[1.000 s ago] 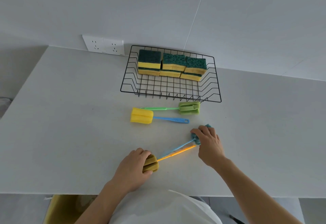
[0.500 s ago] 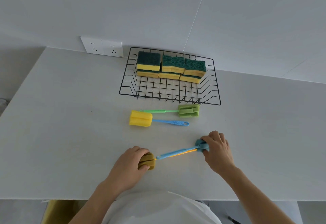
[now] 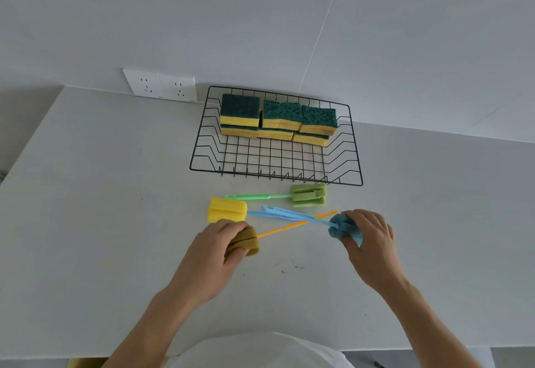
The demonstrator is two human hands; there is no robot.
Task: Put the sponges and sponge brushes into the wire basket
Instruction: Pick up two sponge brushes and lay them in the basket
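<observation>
Head view is showing two hands working near the front of a pale surface (image 3: 95, 223), each closing on a sponge brush. Left hand (image 3: 215, 247) is wrapping its grip around the olive-yellow foam head of the orange-handled brush (image 3: 246, 240), fingers curled over the top and thumb underneath, the thin handle pointing away to the right and up. Right hand (image 3: 369, 241) is pinching the blue foam head of the blue-handled brush (image 3: 343, 227) between thumb and fingertips, its handle running left so that the two handles are crossing in the space between the hands. Both brushes look lifted slightly off the surface, though that is hard to confirm. Judging by their look, these brushes are very light, with soft, squashy foam that is giving under the fingers and slim plastic handles likely to flex; holding at the foam head is giving a sure, non-slip hold, while the long handles could snag on wire. Wrists are angling inward, forearms reaching forward from the body. Two more brushes, the yellow-headed brush (image 3: 227, 210) and the green brush (image 3: 308, 195), are lying just in front of the wire basket (image 3: 202, 162), which is already holding the stacked sponges (image 3: 278, 121) along its back wall.
</observation>
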